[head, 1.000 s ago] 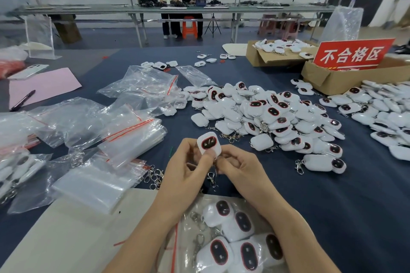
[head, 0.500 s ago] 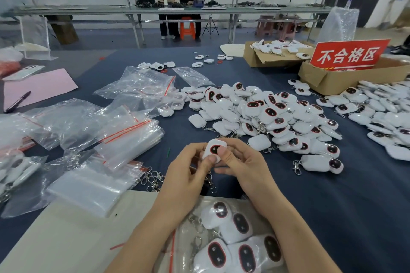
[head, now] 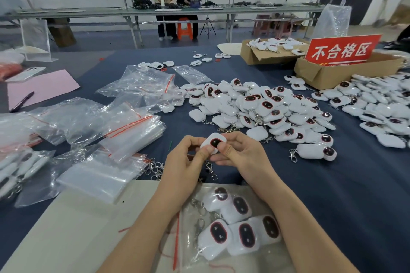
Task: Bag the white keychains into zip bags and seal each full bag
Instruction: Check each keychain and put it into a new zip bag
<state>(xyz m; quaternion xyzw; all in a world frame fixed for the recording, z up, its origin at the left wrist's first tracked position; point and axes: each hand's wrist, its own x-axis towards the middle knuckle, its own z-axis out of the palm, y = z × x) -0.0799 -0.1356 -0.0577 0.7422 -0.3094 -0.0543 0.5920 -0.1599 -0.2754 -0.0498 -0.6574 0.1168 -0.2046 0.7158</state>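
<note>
Both hands hold one white keychain (head: 213, 142) with a dark oval face above the table's near middle. My left hand (head: 185, 166) pinches its lower left edge with the thumb on the front. My right hand (head: 238, 154) grips it from the right, thumb over the dark face. Its metal clasp (head: 210, 169) dangles below. A clear zip bag (head: 230, 228) with a red strip lies under my wrists, holding several keychains. A large heap of white keychains (head: 261, 108) lies beyond my hands.
Stacks of empty zip bags (head: 124, 131) lie to the left, loose clasps (head: 155, 169) beside them. A second keychain heap (head: 381, 104) and cardboard boxes (head: 332, 71) with a red sign (head: 341, 50) sit right. A pale board (head: 73, 228) covers the near edge. Two people stand at a far bench.
The keychain has come down slightly and tilted between my hands. My right thumb has moved onto its dark face.
</note>
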